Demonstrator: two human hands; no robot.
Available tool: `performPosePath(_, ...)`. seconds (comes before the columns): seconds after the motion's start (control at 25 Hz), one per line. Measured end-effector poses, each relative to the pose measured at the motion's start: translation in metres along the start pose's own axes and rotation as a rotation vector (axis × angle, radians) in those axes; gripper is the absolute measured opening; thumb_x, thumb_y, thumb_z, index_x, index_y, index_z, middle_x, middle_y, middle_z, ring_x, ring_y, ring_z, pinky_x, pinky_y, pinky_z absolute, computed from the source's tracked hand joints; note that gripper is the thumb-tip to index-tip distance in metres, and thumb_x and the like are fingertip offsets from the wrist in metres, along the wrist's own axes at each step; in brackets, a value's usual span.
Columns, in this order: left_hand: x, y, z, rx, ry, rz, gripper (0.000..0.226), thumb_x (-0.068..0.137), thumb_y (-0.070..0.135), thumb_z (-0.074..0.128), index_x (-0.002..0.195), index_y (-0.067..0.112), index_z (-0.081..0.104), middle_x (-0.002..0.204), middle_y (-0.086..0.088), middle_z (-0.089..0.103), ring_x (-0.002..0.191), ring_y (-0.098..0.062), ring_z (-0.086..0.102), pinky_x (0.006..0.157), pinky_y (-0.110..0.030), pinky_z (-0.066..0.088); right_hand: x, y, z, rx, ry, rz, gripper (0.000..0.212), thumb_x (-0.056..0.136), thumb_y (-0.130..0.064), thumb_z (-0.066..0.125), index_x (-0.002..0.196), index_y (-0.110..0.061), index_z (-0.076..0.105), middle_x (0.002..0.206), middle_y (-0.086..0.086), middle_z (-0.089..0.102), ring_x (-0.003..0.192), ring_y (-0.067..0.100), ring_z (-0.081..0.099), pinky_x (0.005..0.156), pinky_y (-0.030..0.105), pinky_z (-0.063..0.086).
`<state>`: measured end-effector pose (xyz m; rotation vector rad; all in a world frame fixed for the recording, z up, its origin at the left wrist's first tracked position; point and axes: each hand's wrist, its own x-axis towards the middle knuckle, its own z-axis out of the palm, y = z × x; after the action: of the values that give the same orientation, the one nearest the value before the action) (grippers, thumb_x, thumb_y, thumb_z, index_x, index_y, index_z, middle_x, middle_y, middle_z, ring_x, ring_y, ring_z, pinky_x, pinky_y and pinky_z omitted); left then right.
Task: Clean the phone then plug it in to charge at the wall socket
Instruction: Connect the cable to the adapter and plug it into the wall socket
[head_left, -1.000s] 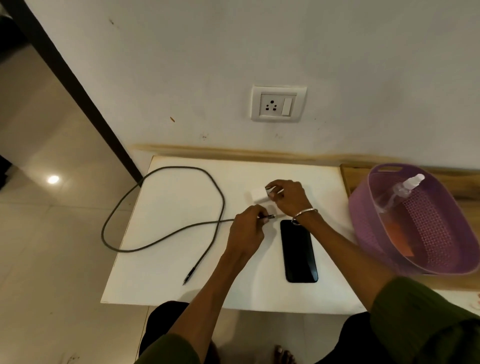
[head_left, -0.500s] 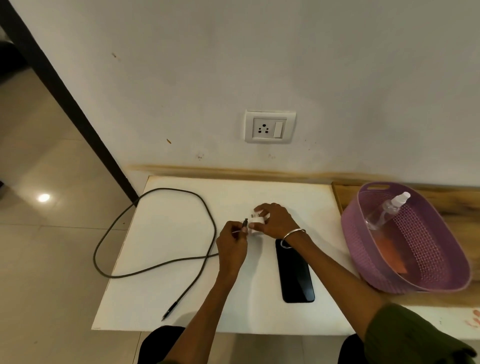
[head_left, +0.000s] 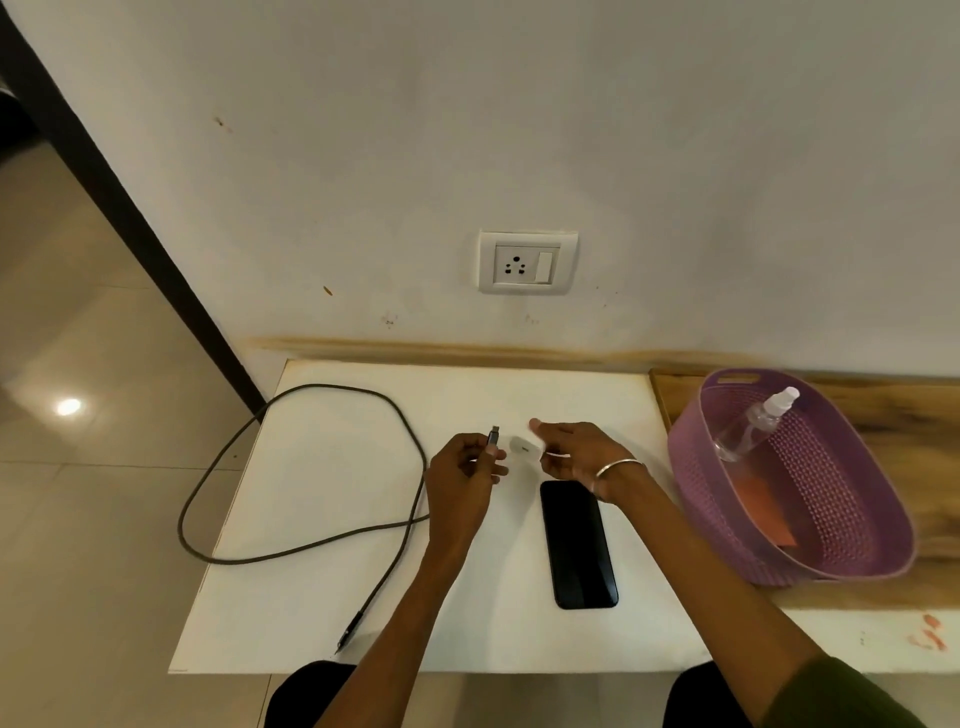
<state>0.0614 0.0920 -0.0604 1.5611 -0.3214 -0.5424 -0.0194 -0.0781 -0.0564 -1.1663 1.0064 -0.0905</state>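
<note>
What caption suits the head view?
Left hand holds cable plug beside white adapter in right hand.

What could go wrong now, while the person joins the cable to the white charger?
1. The cable loops over the left edge of the table; a pull by the left hand, which pinches the connector, may drag it or let it slide off.
2. The right hand holds the small charger only at its fingertips, just beyond the phone; it might slip and fall near it.
</note>
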Motion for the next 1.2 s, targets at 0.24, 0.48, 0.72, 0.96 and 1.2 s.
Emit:
performPosePath(0.24, -0.014, 0.012, 0.012, 0.047, -0.136, 0.08, 0.007, 0.091, 0.011, 0.069, 0.095, 0.01, 0.075, 0.078, -0.001, 0.078, 0.053, -0.009, 0.064, 0.055, -0.013, 0.05, -0.026, -0.013, -0.023, 0.331, -0.049, -0.019, 0.033, 0.08, -0.029, 0.076, 0.1, -0.004, 0.072, 0.106, 0.018, 0.064, 0.082, 0.022, 0.069, 0.067, 0.029, 0.06)
performPosePath(0.48, -0.005, 0.023, 0.022, 0.034, -0.156, 0.056, 0.01, 0.092, 0.015, 0.07, 0.092, 0.01, 0.078, 0.074, -0.001, 0.077, 0.042, -0.008, 0.049, 0.046, -0.016, 0.042, -0.03, -0.023, -0.029, 0.348, -0.035, -0.144, 0.018, 0.086, -0.028, 0.07, 0.092, -0.013, 0.079, 0.108, 0.012, 0.069, 0.091, 0.019, 0.069, 0.072, 0.027, 0.059)
performPosePath(0.72, -0.002, 0.02, 0.029, 0.044, -0.216, -0.027, 0.012, 0.092, 0.018, 0.069, 0.093, 0.011, 0.08, 0.072, -0.003, 0.076, 0.04, -0.01, 0.049, 0.041, -0.014, 0.038, -0.034, -0.016, -0.035, 0.258, -0.068, -0.141, 0.019, 0.089, -0.02, 0.066, 0.106, -0.016, 0.073, 0.109, 0.009, 0.071, 0.092, 0.022, 0.072, 0.073, 0.029, 0.06)
performPosePath(0.96, -0.006, 0.018, 0.033, 0.088, -0.203, -0.039, 0.013, 0.092, 0.018, 0.07, 0.095, 0.01, 0.079, 0.073, -0.004, 0.077, 0.04, -0.011, 0.05, 0.041, -0.015, 0.039, -0.04, -0.022, -0.034, 0.235, -0.126, -0.149, 0.024, 0.09, -0.022, 0.064, 0.112, -0.017, 0.072, 0.118, 0.011, 0.067, 0.095, 0.023, 0.072, 0.075, 0.03, 0.06)
performPosePath(1.2, -0.003, 0.023, 0.028, 0.085, -0.187, -0.035, 0.014, 0.092, 0.017, 0.07, 0.095, 0.007, 0.078, 0.077, -0.008, 0.077, 0.039, -0.012, 0.05, 0.04, -0.014, 0.038, -0.044, -0.025, -0.029, 0.238, -0.151, -0.165, 0.017, 0.088, -0.022, 0.066, 0.102, -0.021, 0.076, 0.111, 0.008, 0.069, 0.091, 0.022, 0.073, 0.072, 0.03, 0.06)
